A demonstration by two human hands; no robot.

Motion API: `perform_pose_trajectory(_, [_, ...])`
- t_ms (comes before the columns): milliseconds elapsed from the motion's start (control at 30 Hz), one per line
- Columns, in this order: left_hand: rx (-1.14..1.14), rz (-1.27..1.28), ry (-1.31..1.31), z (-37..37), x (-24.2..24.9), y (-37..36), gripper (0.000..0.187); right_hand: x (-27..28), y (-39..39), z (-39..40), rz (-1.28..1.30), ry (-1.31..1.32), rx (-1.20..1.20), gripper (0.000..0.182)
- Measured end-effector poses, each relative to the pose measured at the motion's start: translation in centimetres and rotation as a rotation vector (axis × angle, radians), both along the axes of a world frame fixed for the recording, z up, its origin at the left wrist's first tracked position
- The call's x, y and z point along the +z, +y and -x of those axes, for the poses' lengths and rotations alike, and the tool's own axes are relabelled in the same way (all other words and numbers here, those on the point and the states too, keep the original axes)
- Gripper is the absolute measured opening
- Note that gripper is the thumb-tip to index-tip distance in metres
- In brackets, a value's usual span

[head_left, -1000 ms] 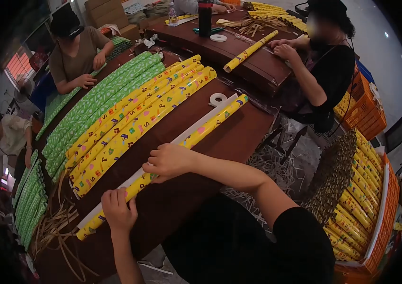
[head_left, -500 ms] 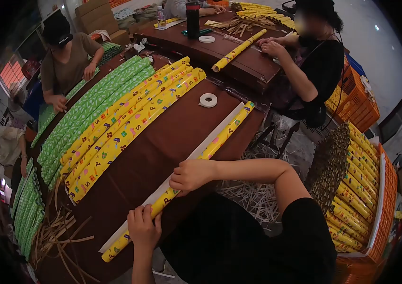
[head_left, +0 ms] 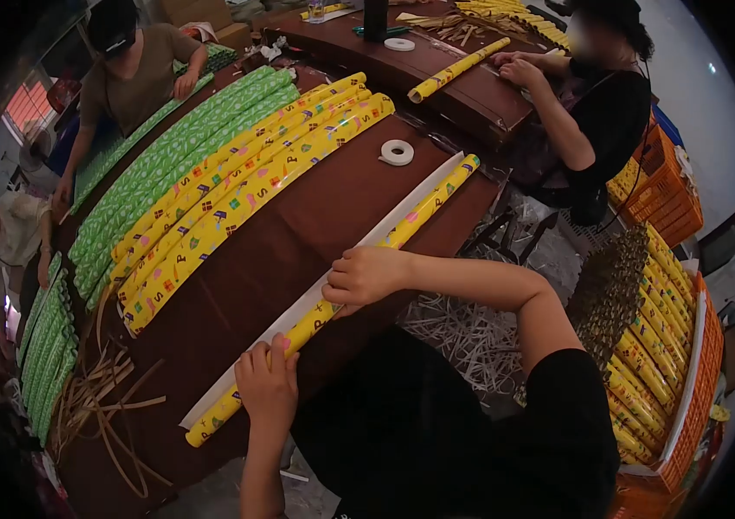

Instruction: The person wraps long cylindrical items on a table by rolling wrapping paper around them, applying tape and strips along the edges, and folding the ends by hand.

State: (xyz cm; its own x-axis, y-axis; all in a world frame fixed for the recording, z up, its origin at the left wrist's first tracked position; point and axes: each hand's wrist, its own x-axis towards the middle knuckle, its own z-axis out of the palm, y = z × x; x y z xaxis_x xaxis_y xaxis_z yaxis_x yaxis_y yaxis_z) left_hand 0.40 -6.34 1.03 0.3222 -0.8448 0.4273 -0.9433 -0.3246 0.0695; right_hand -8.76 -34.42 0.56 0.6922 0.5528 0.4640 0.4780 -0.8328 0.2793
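A yellow patterned roll of wrapping paper (head_left: 410, 225) lies diagonally on the brown table, with a white paper edge (head_left: 237, 372) showing along its far side. My left hand (head_left: 269, 385) is bent round the roll near its lower end, fingers over the top. Farther up, around the middle, my right hand (head_left: 369, 277) grips the same roll with curled fingers; its fingertips are partly hidden. Beyond the roll's upper half sits a white roll of tape (head_left: 397, 153).
Yellow wrapping paper rolls (head_left: 255, 195) and green rolls (head_left: 177, 156) lie across the table (head_left: 298, 251). Brown strips (head_left: 108, 398) hang at its left edge. An orange crate (head_left: 687, 415) of finished-looking rolls stands right. Several people work around, one at another table (head_left: 480, 99).
The view has tipped, so the table and roll sit higher in the picture. Both hands stay on the roll, my right hand slightly farther up it.
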Motion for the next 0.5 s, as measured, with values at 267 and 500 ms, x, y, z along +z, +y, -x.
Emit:
perform_pose_trajectory(267, [-0.066,0.033,0.051,-0.5,0.0,-0.1,0.039,3.6,-7.0,-1.8,-0.466,-0.068,-0.396,0.036])
perform_pose_trajectory(500, [-0.030,0.036,0.097,0.1,-0.3,0.0,0.040,1.5,-18.2,-1.0,-0.286,0.285,-1.307,0.035])
